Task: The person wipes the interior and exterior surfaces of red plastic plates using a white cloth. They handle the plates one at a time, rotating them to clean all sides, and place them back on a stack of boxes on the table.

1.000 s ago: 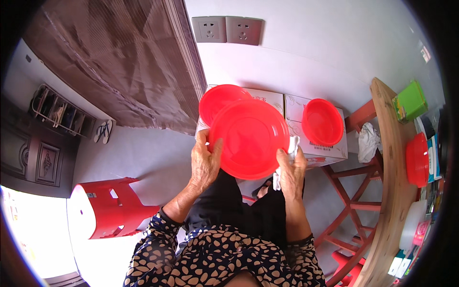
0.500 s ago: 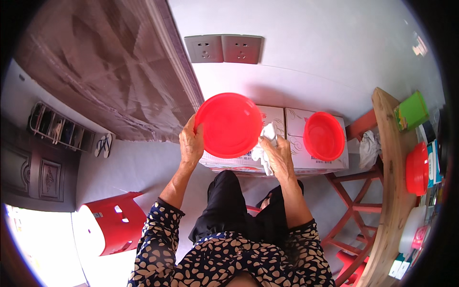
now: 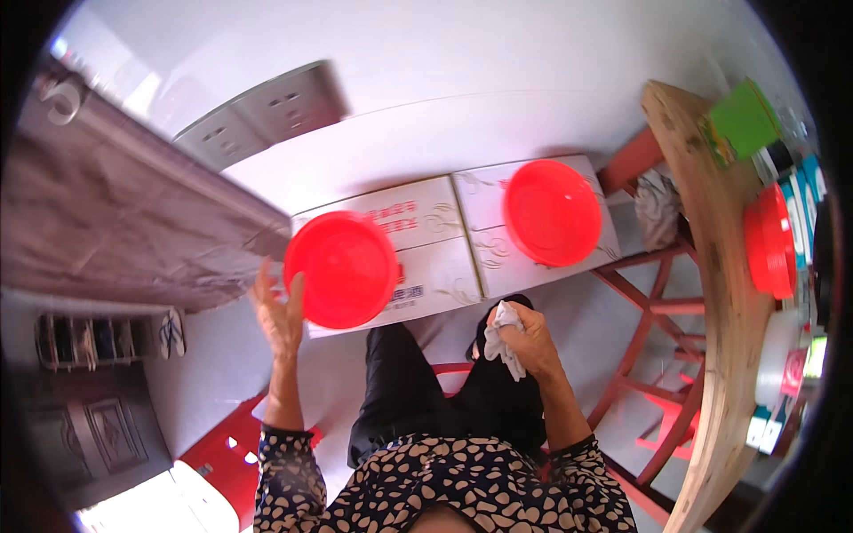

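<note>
A red plastic basin [image 3: 342,271] rests on the left part of the white cardboard boxes [image 3: 435,289]. Just off its left rim is my left hand [image 3: 279,313], fingers spread and holding nothing; whether the thumb still touches the rim I cannot tell. My right hand [image 3: 530,340] grips a crumpled white cloth [image 3: 504,342] above my knee, in front of the boxes. Another red basin [image 3: 552,213] stands on the right-hand box, out of reach of both hands' fingers.
A wooden table [image 3: 724,338] runs along the right, bearing a green box [image 3: 742,123], red bowls [image 3: 771,244] and other goods. Beneath it are red wooden legs and a grey cloth [image 3: 656,209]. A red plastic chair [image 3: 222,457] stands at lower left, a brown curtain [image 3: 124,204] at upper left.
The left basin, held up between my hands before, now sits on the box and my left hand has come away from it. My right hand has drawn back with the cloth. The view has turned.
</note>
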Tool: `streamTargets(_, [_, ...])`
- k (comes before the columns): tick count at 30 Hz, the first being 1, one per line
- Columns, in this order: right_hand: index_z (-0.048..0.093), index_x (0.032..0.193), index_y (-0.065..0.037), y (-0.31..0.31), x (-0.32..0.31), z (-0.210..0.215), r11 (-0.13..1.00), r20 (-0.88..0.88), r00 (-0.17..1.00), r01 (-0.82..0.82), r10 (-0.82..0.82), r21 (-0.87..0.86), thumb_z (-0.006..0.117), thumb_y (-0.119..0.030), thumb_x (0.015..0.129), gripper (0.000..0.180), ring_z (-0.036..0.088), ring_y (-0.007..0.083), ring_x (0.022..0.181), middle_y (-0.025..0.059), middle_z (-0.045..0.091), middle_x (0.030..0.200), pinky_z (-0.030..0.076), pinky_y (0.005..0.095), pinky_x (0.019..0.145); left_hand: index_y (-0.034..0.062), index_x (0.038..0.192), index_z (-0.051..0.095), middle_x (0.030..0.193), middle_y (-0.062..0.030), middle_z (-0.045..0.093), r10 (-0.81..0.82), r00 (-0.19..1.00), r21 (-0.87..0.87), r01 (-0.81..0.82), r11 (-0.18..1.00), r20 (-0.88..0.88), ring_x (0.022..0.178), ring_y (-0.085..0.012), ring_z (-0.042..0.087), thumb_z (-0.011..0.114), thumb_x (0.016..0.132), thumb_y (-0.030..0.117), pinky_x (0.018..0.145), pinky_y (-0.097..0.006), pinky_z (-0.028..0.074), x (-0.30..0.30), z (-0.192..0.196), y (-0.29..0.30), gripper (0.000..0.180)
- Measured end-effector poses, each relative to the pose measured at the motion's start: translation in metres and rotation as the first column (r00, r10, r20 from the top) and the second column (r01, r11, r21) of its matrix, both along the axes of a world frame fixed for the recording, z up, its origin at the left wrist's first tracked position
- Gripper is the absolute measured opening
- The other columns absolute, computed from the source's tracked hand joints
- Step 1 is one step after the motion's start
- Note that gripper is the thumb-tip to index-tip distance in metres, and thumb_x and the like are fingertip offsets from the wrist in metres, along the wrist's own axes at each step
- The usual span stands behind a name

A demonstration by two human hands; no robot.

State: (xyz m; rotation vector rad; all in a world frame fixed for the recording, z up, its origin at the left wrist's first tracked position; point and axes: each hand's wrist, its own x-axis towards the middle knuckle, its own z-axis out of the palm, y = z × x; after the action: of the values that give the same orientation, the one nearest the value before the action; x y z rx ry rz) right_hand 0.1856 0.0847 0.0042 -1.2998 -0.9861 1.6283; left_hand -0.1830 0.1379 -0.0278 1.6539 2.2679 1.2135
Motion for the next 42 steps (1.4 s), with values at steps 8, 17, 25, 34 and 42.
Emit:
streamTargets(8, [0.062,0.083,-0.001,0.029,0.111,-0.013,0.78,0.444,0.646,0.565,-0.621,0.268,0.062,-0.025,0.086,0.025,0.059,0.0123,0.058,0.0043,0.06,0.067,0.046,0.029,0.052,0.0036,0.107,0.059,0.099,-0.0065,0.06,-0.306,0.906,-0.016,0.325,0.946,0.292,0.087,-0.016,0.055,0.064,0.083,0.005,0.075,-0.028,0.047,0.081,0.08,0.027,0.025])
streamTargets(17, [0.064,0.083,-0.003,0.102,0.143,-0.015,0.906,0.594,0.731,0.424,-0.336,-0.009,0.068,-0.049,0.074,0.047,0.061,0.0175,0.056,0.0086,0.063,0.067,0.049,0.0334,0.055,0.0005,0.136,0.033,0.112,-0.0178,0.053,-0.318,0.583,-0.28,0.711,0.645,0.747,0.078,-0.0191,0.061,0.055,0.092,0.021,0.052,-0.028,0.053,0.25,0.031,0.108,0.053])
streamTargets(25, [0.062,0.087,0.0,0.086,0.106,-0.015,0.797,0.427,0.69,0.586,-0.585,0.145,0.066,-0.036,0.073,0.039,0.064,0.0258,0.064,0.0159,0.065,0.071,0.05,0.0362,0.063,-0.0017,0.126,0.043,0.096,-0.0105,0.053,-0.499,0.446,-0.113,0.819,0.563,0.743,0.068,-0.0143,0.06,0.045,0.094,0.014,0.042,-0.023,0.049,0.267,0.029,0.124,0.035])
streamTargets(34, [0.054,0.087,0.002,-0.016,0.068,0.136,0.621,0.5,0.412,0.684,-0.762,0.383,0.069,-0.03,0.076,0.036,0.062,0.0393,0.065,0.0228,0.06,0.068,0.048,0.0428,0.057,-0.0002,0.134,0.039,0.117,-0.0132,0.053,-0.725,0.272,0.079,0.908,0.411,0.633,0.098,-0.0155,0.056,0.042,0.094,0.004,0.075,-0.027,0.051,0.282,0.178,0.076,0.04])
streamTargets(42, [0.056,0.096,0.002,-0.135,0.092,0.233,0.309,0.48,0.044,0.816,-0.876,0.489,0.072,-0.018,0.077,0.033,0.064,0.0256,0.059,0.016,0.063,0.069,0.049,0.0348,0.055,0.0,0.138,0.033,0.121,-0.0109,0.049,-0.752,-0.272,0.259,0.956,-0.139,0.601,0.097,-0.0146,0.056,0.044,0.094,0.0,0.08,-0.026,0.05,0.382,0.242,0.03,0.046])
